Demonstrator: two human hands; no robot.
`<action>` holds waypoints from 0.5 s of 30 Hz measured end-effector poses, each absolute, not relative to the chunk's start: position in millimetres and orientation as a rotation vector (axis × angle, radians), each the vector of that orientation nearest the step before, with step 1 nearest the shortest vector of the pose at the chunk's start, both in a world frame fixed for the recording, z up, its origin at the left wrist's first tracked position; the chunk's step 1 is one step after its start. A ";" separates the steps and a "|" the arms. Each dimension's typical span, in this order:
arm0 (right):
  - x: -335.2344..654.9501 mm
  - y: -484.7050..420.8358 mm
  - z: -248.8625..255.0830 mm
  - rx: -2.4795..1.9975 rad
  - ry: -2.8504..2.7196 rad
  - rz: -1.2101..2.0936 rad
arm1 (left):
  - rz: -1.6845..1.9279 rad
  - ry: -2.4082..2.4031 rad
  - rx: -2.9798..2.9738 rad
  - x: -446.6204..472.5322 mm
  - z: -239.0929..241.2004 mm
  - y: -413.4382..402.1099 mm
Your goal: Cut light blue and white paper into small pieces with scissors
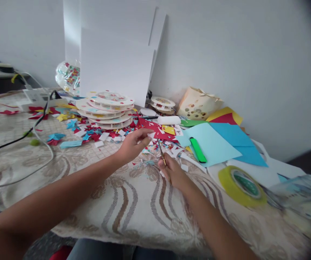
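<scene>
My left hand [135,143] pinches a small piece of white paper [151,135] between thumb and fingers, above the middle of the table. Just right of it, my right hand [173,169] is closed around a pair of scissors [163,156], whose blades point up and away, near the white piece. Whether the blades touch the paper I cannot tell. Beyond both hands lies a red paper sheet [151,126] with a yellow piece [168,130] on it. Tiny coloured paper scraps [147,161] are scattered beneath and around my hands.
Stacked white discs [109,117] stand behind, before tall white boards [117,57]. To the right lie light blue paper [217,141], a green box cutter [198,150] and a roll of yellow tape [242,186]. Cables [43,139] cross the patterned tablecloth [90,206] at left.
</scene>
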State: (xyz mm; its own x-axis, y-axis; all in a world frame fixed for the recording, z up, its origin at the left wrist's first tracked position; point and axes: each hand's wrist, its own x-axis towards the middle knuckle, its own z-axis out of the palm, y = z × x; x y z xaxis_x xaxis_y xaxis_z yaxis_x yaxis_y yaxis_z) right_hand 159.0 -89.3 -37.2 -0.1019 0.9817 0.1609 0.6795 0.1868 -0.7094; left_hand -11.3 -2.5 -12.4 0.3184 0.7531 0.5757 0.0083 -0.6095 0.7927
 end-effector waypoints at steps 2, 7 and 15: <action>158.3 -89.1 -36.8 -1.569 -1.849 0.604 | 1.281 0.698 1.951 -10.7 -12.2 -5.5; 157.3 -88.1 -35.8 -1.595 -1.871 0.560 | 1.203 0.720 1.927 -8.8 -11.1 -11.0; 156.8 -88.5 -34.8 -1.600 -1.885 0.567 | 1.195 0.717 1.907 -7.1 -11.4 -12.5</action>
